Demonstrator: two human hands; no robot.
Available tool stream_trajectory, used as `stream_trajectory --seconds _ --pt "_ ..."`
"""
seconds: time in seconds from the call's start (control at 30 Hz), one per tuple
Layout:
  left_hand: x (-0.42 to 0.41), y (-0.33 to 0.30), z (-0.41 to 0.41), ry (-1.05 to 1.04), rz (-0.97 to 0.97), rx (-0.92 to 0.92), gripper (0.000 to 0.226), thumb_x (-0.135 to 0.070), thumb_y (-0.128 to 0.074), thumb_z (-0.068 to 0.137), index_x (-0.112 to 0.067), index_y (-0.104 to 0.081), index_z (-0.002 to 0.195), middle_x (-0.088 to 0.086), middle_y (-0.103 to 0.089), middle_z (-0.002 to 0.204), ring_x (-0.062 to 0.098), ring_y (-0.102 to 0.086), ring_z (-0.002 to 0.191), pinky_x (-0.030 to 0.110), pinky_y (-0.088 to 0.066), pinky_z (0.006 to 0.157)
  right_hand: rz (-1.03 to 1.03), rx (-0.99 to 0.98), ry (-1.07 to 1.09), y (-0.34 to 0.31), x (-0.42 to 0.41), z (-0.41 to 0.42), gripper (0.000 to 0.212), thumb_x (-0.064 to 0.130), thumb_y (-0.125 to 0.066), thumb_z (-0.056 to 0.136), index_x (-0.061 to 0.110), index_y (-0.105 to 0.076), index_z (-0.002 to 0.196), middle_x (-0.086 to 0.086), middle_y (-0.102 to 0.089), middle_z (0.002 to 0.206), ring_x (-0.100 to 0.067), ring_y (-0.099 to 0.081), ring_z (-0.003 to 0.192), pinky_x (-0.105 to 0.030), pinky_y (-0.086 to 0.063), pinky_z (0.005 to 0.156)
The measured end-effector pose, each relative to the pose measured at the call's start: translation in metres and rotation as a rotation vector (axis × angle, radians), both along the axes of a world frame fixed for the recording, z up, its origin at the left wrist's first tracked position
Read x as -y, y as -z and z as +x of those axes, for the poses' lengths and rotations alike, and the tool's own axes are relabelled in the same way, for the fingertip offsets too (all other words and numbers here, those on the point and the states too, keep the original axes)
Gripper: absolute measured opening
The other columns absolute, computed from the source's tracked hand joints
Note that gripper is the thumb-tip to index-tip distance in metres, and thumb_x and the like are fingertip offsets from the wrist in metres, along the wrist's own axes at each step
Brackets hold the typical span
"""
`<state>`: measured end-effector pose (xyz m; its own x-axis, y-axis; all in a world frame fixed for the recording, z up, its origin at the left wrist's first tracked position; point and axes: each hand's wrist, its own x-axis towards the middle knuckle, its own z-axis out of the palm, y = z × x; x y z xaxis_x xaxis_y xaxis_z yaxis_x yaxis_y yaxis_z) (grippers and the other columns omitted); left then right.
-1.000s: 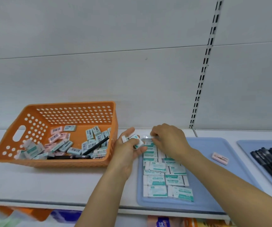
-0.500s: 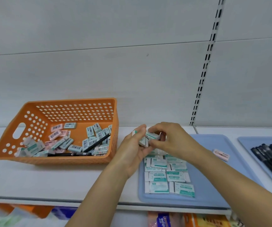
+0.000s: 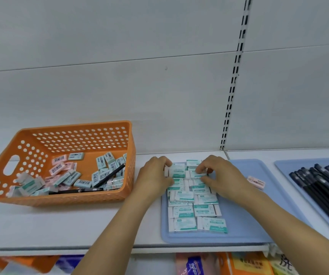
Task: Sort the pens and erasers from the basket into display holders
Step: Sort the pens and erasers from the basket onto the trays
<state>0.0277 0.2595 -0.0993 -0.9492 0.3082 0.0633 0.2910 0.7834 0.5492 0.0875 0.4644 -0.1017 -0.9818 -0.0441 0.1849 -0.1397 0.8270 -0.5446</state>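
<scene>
On blue tray (image 3: 244, 221), both hands pinch green erasers (image 3: 194, 215) beneath fingers.

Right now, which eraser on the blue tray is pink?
The pink eraser lying alone right of the right hand; the others, green-and-white erasers, lie in rows.

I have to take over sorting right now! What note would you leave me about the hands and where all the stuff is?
Left hand: holds a green eraser at the far end of the eraser rows.
Right hand: pinches another green eraser beside it.
Done: rows of green erasers on the near blue tray; one pink eraser on its right part; black pens on the right tray.
Left: the orange basket has many green and pink erasers and two pens in it.
</scene>
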Motion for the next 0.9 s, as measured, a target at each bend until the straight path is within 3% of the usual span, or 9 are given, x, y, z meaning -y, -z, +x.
stream_trajectory --seconds 0.1,0.17,0.27,0.4,0.5,0.6,0.67,0.77,0.9 --pt "-0.003 -0.001 0.004 -0.032 0.025 -0.065 0.020 -0.029 -0.077 0.080 -0.027 -0.065 0.096 -0.010 -0.063 0.099 0.006 -0.057 0.079 0.015 -0.037 0.058 0.010 -0.007 0.012 0.002 -0.001 -0.001 0.016 0.015 -0.064 0.090 0.025 -0.067 0.101 0.009 -0.057 0.103 -0.010 -0.052 0.097 -0.033 -0.047 0.086" --pt "-0.007 -0.002 0.007 -0.045 0.013 -0.112 0.015 -0.032 -0.076 0.081 -0.026 -0.066 0.091 -0.009 -0.061 0.096 0.008 -0.057 0.079 0.019 -0.040 0.060 0.020 -0.016 0.011 0.003 -0.002 -0.001 0.015 0.016 -0.063 0.091 0.025 -0.067 0.102 0.010 -0.055 0.102 -0.010 -0.051 0.099 -0.034 -0.047 0.087" --pt "-0.010 -0.003 0.011 -0.027 -0.045 -0.221 0.012 -0.035 -0.070 0.087 -0.025 -0.069 0.093 -0.009 -0.055 0.098 0.011 -0.056 0.087 0.029 -0.048 0.073 0.044 -0.034 0.006 0.005 -0.005 0.002 0.016 0.020 -0.061 0.093 0.027 -0.068 0.106 0.013 -0.052 0.103 -0.009 -0.049 0.103 -0.034 -0.046 0.087" --pt "-0.009 0.000 0.014 0.028 -0.190 -0.363 0.024 -0.034 -0.049 0.100 -0.026 -0.072 0.099 -0.007 -0.054 0.102 0.012 -0.050 0.100 0.035 -0.050 0.072 0.056 -0.049 -0.015 0.006 -0.013 0.010 0.020 0.023 -0.059 0.095 0.028 -0.067 0.112 0.010 -0.055 0.113 -0.010 -0.047 0.109 -0.031 -0.045 0.088" --pt "-0.012 0.000 0.010 0.026 -0.359 -0.429 0.028 -0.029 -0.043 0.102 -0.028 -0.070 0.111 -0.007 -0.051 0.115 0.012 -0.045 0.108 0.031 -0.046 0.067 0.091 -0.054 -0.013 0.005 -0.021 0.017 0.023 0.024 -0.057 0.096 0.028 -0.067 0.116 0.007 -0.055 0.124 -0.013 -0.045 0.116 -0.033 -0.042 0.093" --pt "-0.015 0.004 0.005 0.069 -0.540 -0.483 0.027 -0.020 -0.048 0.098 -0.029 -0.067 0.113 -0.005 -0.046 0.132 0.016 -0.043 0.117 0.029 -0.038 0.070 0.272 -0.102 0.206 0.000 -0.039 0.027 0.027 0.029 -0.052 0.096 0.028 -0.062 0.121 0.005 -0.055 0.124 -0.018 -0.046 0.116 -0.033 -0.042 0.086" --pt "-0.014 0.010 0.003 0.116 -0.530 -0.432 0.029 -0.018 -0.046 0.098 -0.025 -0.061 0.122 -0.003 -0.044 0.139 0.018 -0.047 0.119 0.032 -0.045 0.078 0.429 -0.004 0.372 -0.002 -0.057 0.034 0.033 0.033 -0.049 0.095 0.025 -0.055 0.126 0.000 -0.052 0.125 -0.022 -0.045 0.116 -0.034 -0.041 0.079" --pt "-0.014 0.010 0.003 0.121 -0.383 -0.275 0.029 -0.019 -0.043 0.101 -0.023 -0.055 0.127 -0.003 -0.051 0.129 0.017 -0.056 0.106 0.040 -0.052 0.082 0.479 0.209 0.384 -0.002 -0.075 0.041 0.028 0.026 -0.046 0.094 0.017 -0.051 0.121 -0.006 -0.050 0.120 -0.026 -0.046 0.110 -0.031 -0.038 0.072" --pt "-0.015 0.002 0.007 0.085 -0.271 -0.190 0.031 -0.024 -0.041 0.103 -0.023 -0.056 0.130 -0.003 -0.054 0.128 0.015 -0.054 0.111 0.037 -0.048 0.090 0.416 0.125 0.268 0.000 -0.076 0.042 0.027 0.017 -0.044 0.095 0.018 -0.054 0.120 -0.004 -0.052 0.118 -0.022 -0.045 0.109 -0.032 -0.043 0.079"
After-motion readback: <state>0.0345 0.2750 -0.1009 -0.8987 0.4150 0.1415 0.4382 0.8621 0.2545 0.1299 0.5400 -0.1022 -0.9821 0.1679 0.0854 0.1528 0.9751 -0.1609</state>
